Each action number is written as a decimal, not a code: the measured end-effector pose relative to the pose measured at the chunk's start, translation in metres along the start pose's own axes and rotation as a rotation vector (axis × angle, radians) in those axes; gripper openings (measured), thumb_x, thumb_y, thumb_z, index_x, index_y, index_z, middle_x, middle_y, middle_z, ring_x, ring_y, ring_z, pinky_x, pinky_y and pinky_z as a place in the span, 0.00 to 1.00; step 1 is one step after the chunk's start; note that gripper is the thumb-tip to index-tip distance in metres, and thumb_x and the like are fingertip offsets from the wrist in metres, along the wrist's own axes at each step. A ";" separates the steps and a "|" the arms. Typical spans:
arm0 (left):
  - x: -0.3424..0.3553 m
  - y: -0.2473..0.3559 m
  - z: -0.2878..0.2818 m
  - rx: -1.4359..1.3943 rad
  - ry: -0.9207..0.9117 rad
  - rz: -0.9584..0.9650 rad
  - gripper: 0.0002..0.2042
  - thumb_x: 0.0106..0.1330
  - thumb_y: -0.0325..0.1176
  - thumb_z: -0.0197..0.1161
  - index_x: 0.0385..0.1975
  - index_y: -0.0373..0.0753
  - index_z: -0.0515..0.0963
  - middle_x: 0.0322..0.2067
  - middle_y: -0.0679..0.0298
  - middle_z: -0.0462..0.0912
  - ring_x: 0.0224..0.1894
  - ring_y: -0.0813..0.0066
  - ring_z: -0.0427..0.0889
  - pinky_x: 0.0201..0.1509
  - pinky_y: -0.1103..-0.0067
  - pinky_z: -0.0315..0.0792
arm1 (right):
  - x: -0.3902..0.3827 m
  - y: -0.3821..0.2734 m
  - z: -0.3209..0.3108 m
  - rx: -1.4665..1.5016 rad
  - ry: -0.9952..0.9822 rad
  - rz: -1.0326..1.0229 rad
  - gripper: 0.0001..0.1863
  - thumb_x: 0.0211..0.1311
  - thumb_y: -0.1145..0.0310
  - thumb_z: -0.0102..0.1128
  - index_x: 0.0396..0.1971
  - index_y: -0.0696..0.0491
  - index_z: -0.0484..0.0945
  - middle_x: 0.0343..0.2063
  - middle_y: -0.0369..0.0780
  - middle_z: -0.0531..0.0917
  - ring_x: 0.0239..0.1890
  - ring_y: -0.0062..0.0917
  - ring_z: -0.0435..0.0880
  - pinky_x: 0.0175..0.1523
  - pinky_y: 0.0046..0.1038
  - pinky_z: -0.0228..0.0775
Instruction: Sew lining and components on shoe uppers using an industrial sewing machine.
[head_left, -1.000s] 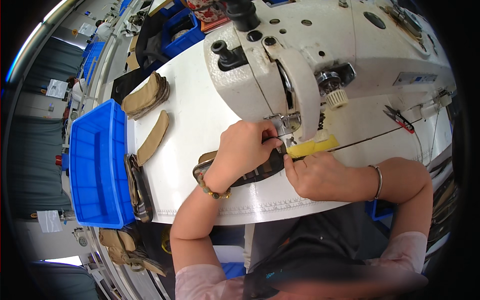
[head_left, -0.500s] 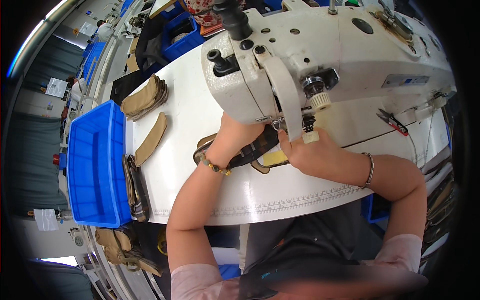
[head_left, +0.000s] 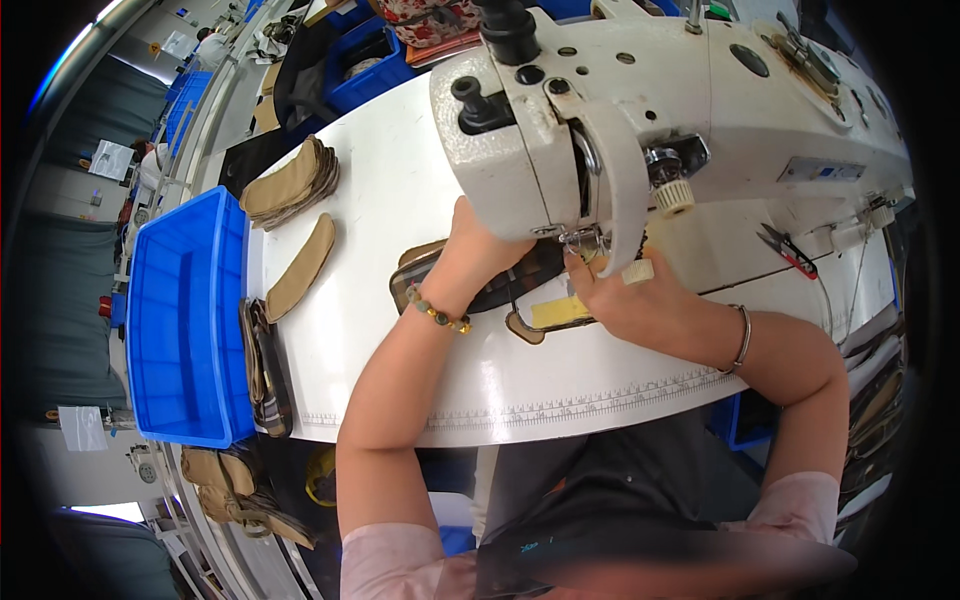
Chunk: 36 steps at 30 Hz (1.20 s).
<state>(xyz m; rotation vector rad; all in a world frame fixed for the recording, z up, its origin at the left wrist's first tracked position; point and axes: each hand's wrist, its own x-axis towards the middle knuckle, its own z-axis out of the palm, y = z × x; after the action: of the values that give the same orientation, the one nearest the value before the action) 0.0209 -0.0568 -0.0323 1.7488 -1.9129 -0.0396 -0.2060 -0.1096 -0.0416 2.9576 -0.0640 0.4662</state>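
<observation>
A white sewing machine (head_left: 620,110) stands over a dark plaid fabric piece (head_left: 500,290) with tan edging. My left hand (head_left: 482,252) lies over this piece, left of the needle area; its fingers are hidden behind the machine head. At the presser foot (head_left: 580,240), my right hand (head_left: 635,298) has its fingers curled at the fabric, the tips close to the foot. Beside the right hand, a yellow patch (head_left: 558,312) shows on the work, with a tan rounded tab (head_left: 525,328) at its near end.
A stack of tan pieces (head_left: 290,185) and a single curved tan piece (head_left: 302,270) lie to the left. Past the table's edge stands a blue bin (head_left: 190,320), with folded plaid pieces (head_left: 265,370) beside it. Red-handled thread snips (head_left: 788,250) lie at right.
The view has shifted slightly, so the machine appears farther right. Both hands stay at the presser foot area, with the plaid piece still under them.
</observation>
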 end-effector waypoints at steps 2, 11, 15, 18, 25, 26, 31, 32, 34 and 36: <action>-0.003 -0.002 -0.001 -0.021 0.033 -0.008 0.14 0.53 0.30 0.68 0.42 0.46 0.84 0.36 0.60 0.87 0.36 0.55 0.86 0.37 0.68 0.79 | 0.001 0.000 0.003 -0.015 0.038 -0.014 0.27 0.50 0.75 0.59 0.53 0.71 0.75 0.08 0.35 0.73 0.13 0.29 0.75 0.21 0.30 0.64; -0.029 0.044 -0.040 0.373 0.008 0.023 0.14 0.55 0.33 0.70 0.43 0.43 0.84 0.39 0.65 0.84 0.45 0.63 0.82 0.44 0.73 0.77 | -0.005 0.007 0.008 -0.086 0.158 -0.024 0.26 0.50 0.73 0.60 0.51 0.68 0.77 0.19 0.44 0.82 0.24 0.36 0.84 0.27 0.35 0.75; -0.042 0.046 -0.041 0.171 -0.006 0.229 0.16 0.54 0.34 0.71 0.44 0.44 0.85 0.41 0.66 0.82 0.43 0.65 0.81 0.44 0.73 0.77 | 0.005 0.003 -0.001 -0.103 0.065 0.019 0.21 0.55 0.73 0.60 0.51 0.61 0.80 0.25 0.48 0.84 0.30 0.39 0.86 0.31 0.36 0.77; -0.039 0.042 -0.033 0.185 -0.080 0.193 0.14 0.54 0.32 0.71 0.43 0.44 0.85 0.41 0.66 0.83 0.39 0.65 0.83 0.41 0.72 0.78 | 0.010 0.007 0.005 0.580 0.014 0.446 0.16 0.59 0.72 0.59 0.48 0.53 0.83 0.30 0.48 0.86 0.32 0.39 0.86 0.34 0.35 0.77; -0.039 0.036 -0.027 0.094 0.030 0.160 0.10 0.58 0.31 0.69 0.40 0.45 0.87 0.33 0.66 0.85 0.33 0.64 0.83 0.35 0.72 0.78 | 0.015 0.014 -0.001 0.625 0.180 0.347 0.12 0.61 0.70 0.58 0.42 0.50 0.85 0.31 0.45 0.86 0.32 0.38 0.85 0.36 0.33 0.77; -0.039 0.036 -0.027 0.084 0.023 0.128 0.09 0.59 0.31 0.69 0.40 0.45 0.87 0.32 0.66 0.86 0.33 0.64 0.84 0.35 0.72 0.78 | 0.015 0.014 -0.001 0.548 0.148 0.322 0.12 0.61 0.71 0.59 0.42 0.50 0.86 0.31 0.44 0.87 0.32 0.37 0.86 0.36 0.32 0.77; -0.037 0.036 -0.026 0.032 0.043 0.078 0.08 0.60 0.33 0.69 0.39 0.47 0.87 0.29 0.65 0.86 0.32 0.63 0.84 0.34 0.72 0.78 | 0.021 0.009 0.000 0.734 0.320 0.350 0.10 0.57 0.75 0.61 0.39 0.54 0.85 0.32 0.40 0.88 0.32 0.34 0.86 0.36 0.29 0.77; -0.037 0.035 -0.026 0.022 0.027 0.062 0.08 0.60 0.34 0.69 0.39 0.47 0.88 0.28 0.65 0.86 0.32 0.63 0.84 0.34 0.72 0.77 | 0.021 0.010 0.000 0.684 0.368 0.285 0.09 0.56 0.77 0.61 0.38 0.56 0.84 0.34 0.38 0.88 0.32 0.32 0.86 0.36 0.28 0.77; -0.036 0.036 -0.029 0.011 0.008 0.046 0.09 0.60 0.35 0.69 0.39 0.47 0.88 0.26 0.65 0.86 0.32 0.63 0.84 0.34 0.72 0.77 | 0.021 0.012 0.001 0.532 0.365 0.212 0.10 0.55 0.78 0.61 0.38 0.55 0.84 0.33 0.37 0.87 0.32 0.32 0.86 0.36 0.28 0.77; -0.035 0.039 -0.035 0.046 -0.068 0.011 0.09 0.61 0.35 0.68 0.40 0.47 0.88 0.26 0.64 0.85 0.32 0.62 0.84 0.33 0.71 0.77 | 0.019 0.013 0.000 0.380 0.363 0.138 0.11 0.54 0.78 0.62 0.39 0.55 0.83 0.32 0.37 0.86 0.32 0.31 0.86 0.35 0.28 0.77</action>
<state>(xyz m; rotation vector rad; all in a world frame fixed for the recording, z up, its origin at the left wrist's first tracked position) -0.0004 -0.0070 -0.0004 1.7880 -1.9866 -0.0528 -0.1887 -0.1228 -0.0343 3.1817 -0.1553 1.1429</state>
